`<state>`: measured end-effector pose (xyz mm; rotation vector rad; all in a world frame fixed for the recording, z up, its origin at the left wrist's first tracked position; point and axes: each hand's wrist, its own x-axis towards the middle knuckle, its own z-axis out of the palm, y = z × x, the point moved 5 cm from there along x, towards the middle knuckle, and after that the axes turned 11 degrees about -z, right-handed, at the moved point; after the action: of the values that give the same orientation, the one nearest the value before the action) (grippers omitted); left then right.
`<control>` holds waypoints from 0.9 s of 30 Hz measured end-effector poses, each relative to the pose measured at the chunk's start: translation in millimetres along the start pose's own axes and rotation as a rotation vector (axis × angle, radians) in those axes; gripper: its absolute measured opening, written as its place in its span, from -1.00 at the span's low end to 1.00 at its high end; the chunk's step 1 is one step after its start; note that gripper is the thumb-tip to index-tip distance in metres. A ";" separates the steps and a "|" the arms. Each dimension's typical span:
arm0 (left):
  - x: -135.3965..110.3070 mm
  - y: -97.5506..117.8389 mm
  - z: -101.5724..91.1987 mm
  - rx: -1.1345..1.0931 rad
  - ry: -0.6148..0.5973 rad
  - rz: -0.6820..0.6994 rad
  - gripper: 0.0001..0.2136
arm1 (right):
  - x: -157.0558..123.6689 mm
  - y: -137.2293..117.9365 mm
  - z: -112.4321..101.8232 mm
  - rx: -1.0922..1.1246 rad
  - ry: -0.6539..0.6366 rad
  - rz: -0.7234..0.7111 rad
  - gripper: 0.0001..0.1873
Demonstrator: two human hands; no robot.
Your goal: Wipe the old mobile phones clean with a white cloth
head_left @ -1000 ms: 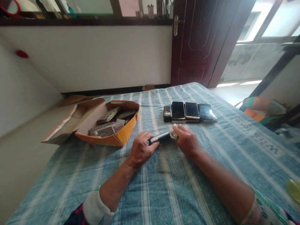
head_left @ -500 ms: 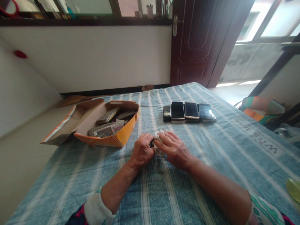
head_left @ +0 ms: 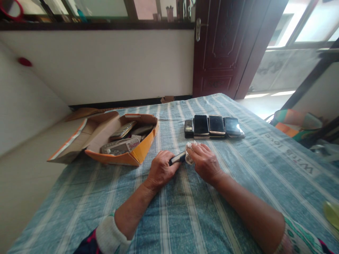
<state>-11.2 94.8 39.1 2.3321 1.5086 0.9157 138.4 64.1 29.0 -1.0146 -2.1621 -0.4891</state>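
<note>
Your left hand (head_left: 162,168) is clasped round one end of the phone (head_left: 177,159), and your right hand (head_left: 206,163) pinches a white wad (head_left: 189,158) against the other end. The phone sits between your hands, above the striped cloth (head_left: 169,218); whether it touches down, you can't tell from here. It should feel light and stiff, with smooth sides that may slip and a face that could scratch. Take it by the long edges, near the end. The wad looks soft and easily crushed, so fingertips suit it.

The phone is slim, pale-faced and dark-sided. The wad is crumpled, paper or fabric unclear. Under your arms, the cloth is blue, woven and lightly wrinkled. The box (head_left: 145,151) is folded card, orange outside, brown inside. Beyond your right hand, the row of phones (head_left: 201,125) shows flat, glossy screens.
</note>
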 end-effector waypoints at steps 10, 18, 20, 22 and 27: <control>-1.1 -2.1 5.1 0.041 -0.010 -0.005 -0.82 | 6.7 -26.0 -3.0 0.042 0.040 -0.117 -0.69; -0.3 -4.1 5.9 0.027 -0.017 -0.009 -0.81 | 9.4 -34.7 -5.1 0.051 0.061 -0.164 -0.69; -0.1 -3.9 5.6 0.012 -0.023 -0.009 -0.82 | 7.9 -30.4 -4.6 0.038 0.060 -0.148 -0.69; -0.2 -3.8 5.0 0.007 -0.019 -0.008 -0.84 | 6.3 -25.6 -3.3 0.021 0.042 -0.122 -0.68; 0.1 -3.1 3.5 0.023 -0.020 -0.015 -0.84 | 2.5 -10.6 -0.3 -0.027 -0.022 -0.047 -0.69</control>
<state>-11.3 96.8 34.9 2.3356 1.5351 0.8735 129.1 58.6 30.6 -0.9899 -2.2086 -0.5324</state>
